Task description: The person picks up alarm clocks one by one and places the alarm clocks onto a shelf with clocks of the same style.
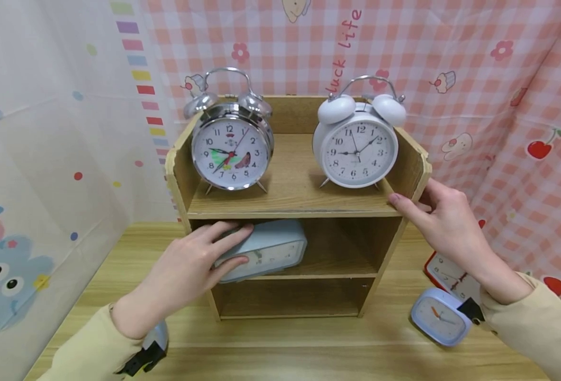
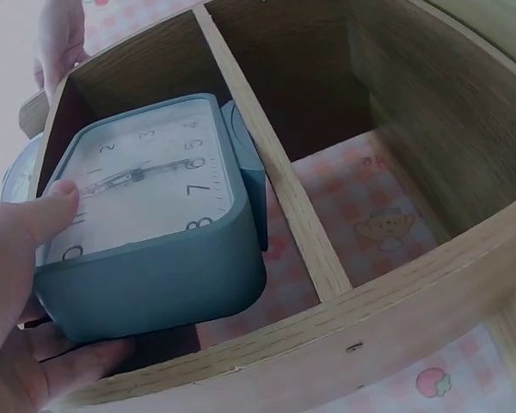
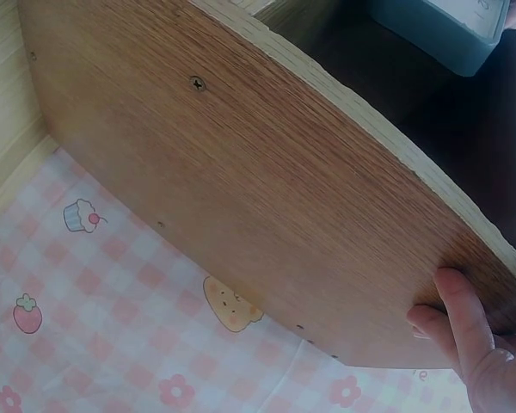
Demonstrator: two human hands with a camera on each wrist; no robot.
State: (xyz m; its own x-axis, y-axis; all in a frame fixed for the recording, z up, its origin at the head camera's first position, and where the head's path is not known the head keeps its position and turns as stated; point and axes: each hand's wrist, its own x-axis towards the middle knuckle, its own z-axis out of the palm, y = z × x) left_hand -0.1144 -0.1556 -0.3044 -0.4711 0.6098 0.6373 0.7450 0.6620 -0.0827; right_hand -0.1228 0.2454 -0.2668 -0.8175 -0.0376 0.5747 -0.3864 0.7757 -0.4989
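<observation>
My left hand (image 1: 197, 254) grips a blue-green alarm clock (image 1: 280, 246) at the opening of the shelf's middle compartment. In the left wrist view the thumb lies on the face of the clock (image 2: 146, 172) and the other fingers are beneath its body. The clock is tilted and partly inside. My right hand (image 1: 444, 219) holds the right side of the wooden shelf (image 1: 395, 248), its thumb on the top board's front edge. In the right wrist view, fingers (image 3: 464, 318) press on the outer side panel (image 3: 267, 181).
On the top board stand a silver twin-bell clock (image 1: 231, 153) and a white twin-bell clock (image 1: 359, 153). Right of the shelf lie a lavender clock (image 1: 440, 317) and a red-rimmed clock (image 1: 452, 275). Another rounded object (image 1: 159, 338) is partly hidden under the left wrist.
</observation>
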